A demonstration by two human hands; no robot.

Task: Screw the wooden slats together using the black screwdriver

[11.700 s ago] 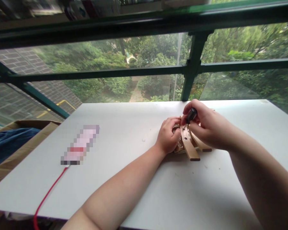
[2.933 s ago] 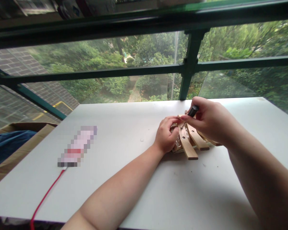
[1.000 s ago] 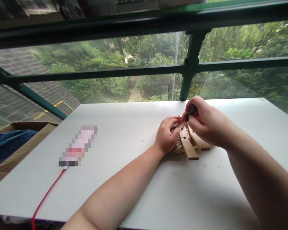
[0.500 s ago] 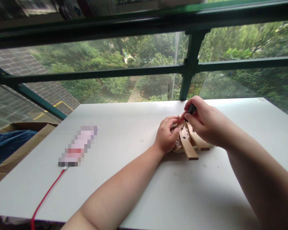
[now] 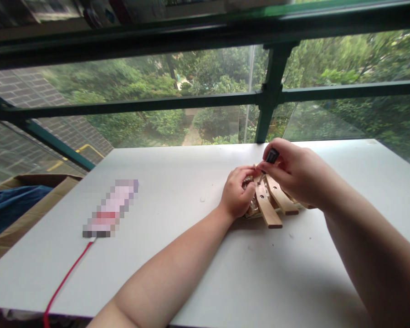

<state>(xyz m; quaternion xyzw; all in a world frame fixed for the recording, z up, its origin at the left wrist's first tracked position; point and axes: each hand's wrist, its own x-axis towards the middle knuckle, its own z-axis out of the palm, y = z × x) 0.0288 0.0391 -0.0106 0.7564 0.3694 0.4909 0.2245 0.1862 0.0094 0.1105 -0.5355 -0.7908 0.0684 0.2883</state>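
A wooden piece with slats (image 5: 269, 213) lies on the white table, right of the middle. Dark screws show in the slats, and clear plastic wrap is visible beside them. My left hand (image 5: 238, 191) is closed around the left side of the wooden piece. My right hand (image 5: 292, 168) grips a screwdriver (image 5: 272, 156) by its black handle, above the slats. The screwdriver's shaft slants down to a screw in the left slat, near my left fingertips. The right hand partly covers the far end of the piece.
On the left of the table (image 5: 164, 182) lies a blurred flat object (image 5: 114, 207) with a red cable (image 5: 68, 278) running off the near edge. A cardboard box (image 5: 54, 196) with blue cloth stands left of the table. Windows rise behind.
My right hand has turned slightly and its fingers have shifted on the screwdriver handle, which shows more now. My left hand and the wooden piece have stayed in place.
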